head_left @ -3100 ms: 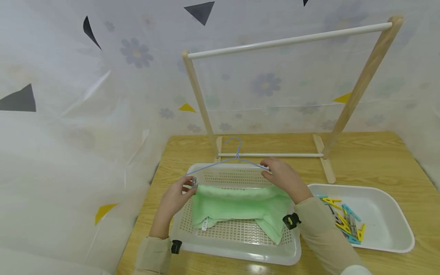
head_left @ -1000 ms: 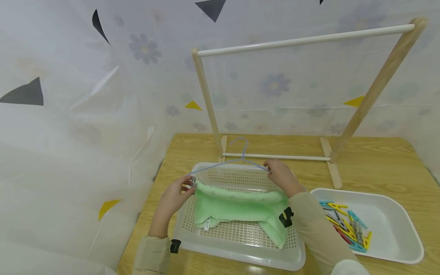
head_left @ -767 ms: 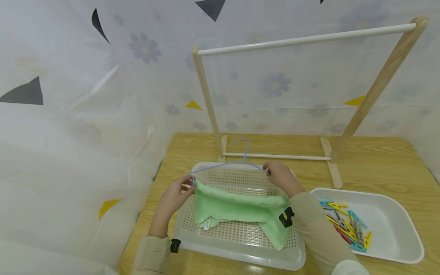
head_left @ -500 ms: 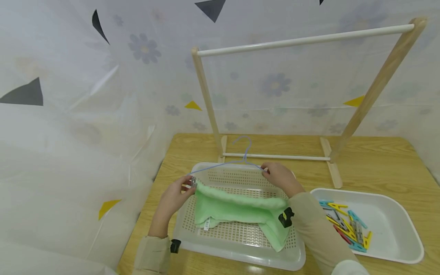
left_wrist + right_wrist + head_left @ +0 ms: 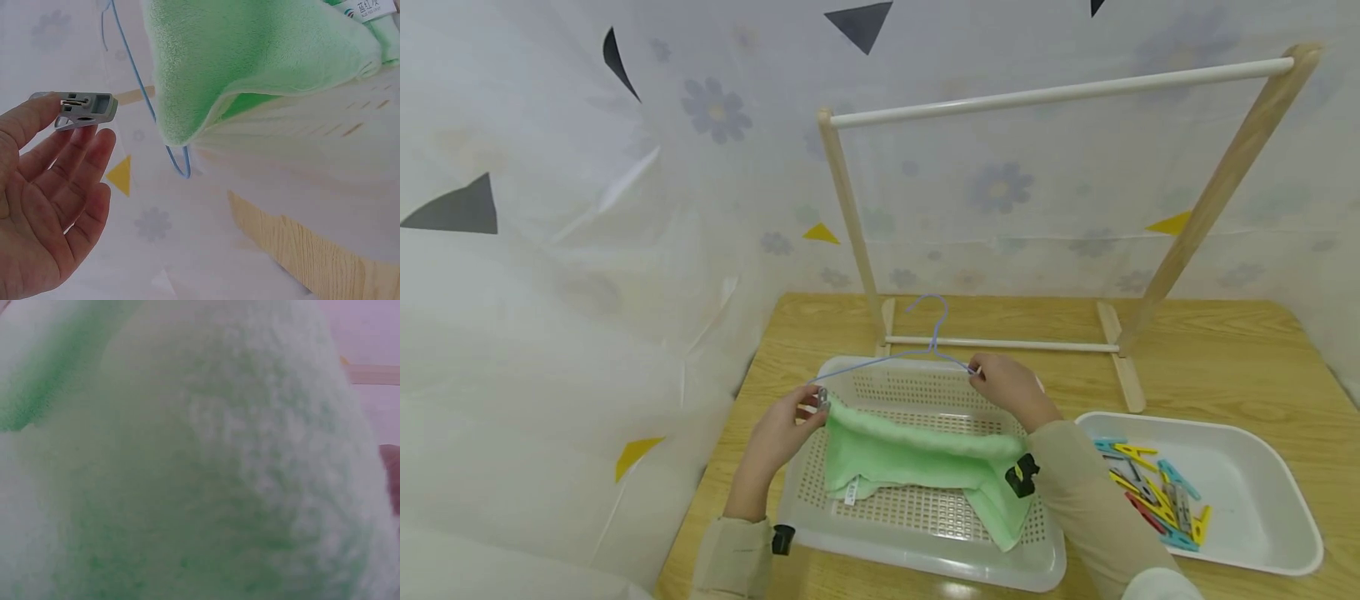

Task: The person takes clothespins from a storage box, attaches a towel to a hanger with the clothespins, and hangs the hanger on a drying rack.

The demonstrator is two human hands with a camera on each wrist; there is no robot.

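A green towel (image 5: 917, 457) hangs folded over the lower bar of a blue wire hanger (image 5: 934, 343), above a perforated white basket (image 5: 925, 563). My left hand (image 5: 777, 435) pinches a grey clothespin (image 5: 87, 107) between thumb and fingers. In the left wrist view the clothespin is apart from the towel's corner, where the hanger's looped end pokes out. My right hand (image 5: 1011, 390) grips the hanger's right arm with curled fingers. The towel fills most of the right wrist view, blurred, hiding nearly all of that hand.
A wooden rack with a white top rail (image 5: 1060, 93) stands behind the basket. To the right, a white tray (image 5: 1262, 500) holds several yellow, blue, red and grey clothespins (image 5: 1157, 492). A plastic sheet (image 5: 587, 333) closes off the left side and back.
My right hand has shifted a little left along the hanger arm, and the hook leans more to the right. The towel's right side sits slightly lower. My left hand keeps the clothespin.
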